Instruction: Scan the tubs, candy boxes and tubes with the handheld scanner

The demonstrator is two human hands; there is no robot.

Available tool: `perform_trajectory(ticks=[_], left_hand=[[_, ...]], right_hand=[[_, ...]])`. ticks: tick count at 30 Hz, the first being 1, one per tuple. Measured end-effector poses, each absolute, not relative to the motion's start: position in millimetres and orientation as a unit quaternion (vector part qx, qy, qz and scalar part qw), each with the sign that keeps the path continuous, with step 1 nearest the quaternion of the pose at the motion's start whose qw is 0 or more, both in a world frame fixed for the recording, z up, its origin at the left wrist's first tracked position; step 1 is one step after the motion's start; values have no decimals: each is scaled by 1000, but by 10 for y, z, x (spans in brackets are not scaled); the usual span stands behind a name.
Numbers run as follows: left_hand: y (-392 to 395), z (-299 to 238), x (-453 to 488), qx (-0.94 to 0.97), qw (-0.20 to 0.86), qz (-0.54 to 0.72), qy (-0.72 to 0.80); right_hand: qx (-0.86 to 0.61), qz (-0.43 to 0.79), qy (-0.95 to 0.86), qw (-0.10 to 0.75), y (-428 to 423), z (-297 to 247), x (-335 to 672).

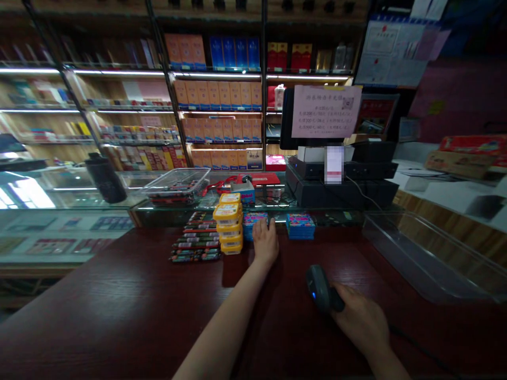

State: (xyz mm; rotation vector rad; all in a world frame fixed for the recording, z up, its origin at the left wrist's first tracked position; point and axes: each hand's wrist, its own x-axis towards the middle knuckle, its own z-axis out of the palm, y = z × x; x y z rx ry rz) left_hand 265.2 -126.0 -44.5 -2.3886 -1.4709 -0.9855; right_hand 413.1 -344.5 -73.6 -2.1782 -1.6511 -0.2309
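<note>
Left hand (pixel 266 245), fingers parted, apparently reaches for blue packs (pixel 247 229) beside yellow tubs (pixel 231 232) on the table (pixel 99 295), right hand (pixel 362 316) curled around a scanner (pixel 318 290); lifting a pack would call for closing the left fingers.

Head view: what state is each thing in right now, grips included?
Handheld scanner: held, blue light lit.
Right grip: closed around the scanner.
Left blue stack: partly hidden.
Left grip: at that stack, contact unclear.
Right blue stack: standing apart from both grips.
Yellow tubs: stacked.
Dark slim packets: piled beside the tubs.
Clear box: open-topped, holding slim items.
Clear tray: open-topped.
Shelf lights: lit.
</note>
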Motion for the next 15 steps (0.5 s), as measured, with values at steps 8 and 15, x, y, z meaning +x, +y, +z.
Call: perform_trajectory(ticks=[8,15], left_hand=[[-1102,-528,2480,-808,71,-281,-513],[-1078,-370,2460,-797,132,-279,-520]], right_hand=[[-778,-76,-592,195,-3471,-735,4118],[-779,-87,-590,196,-3457,-755,4129]])
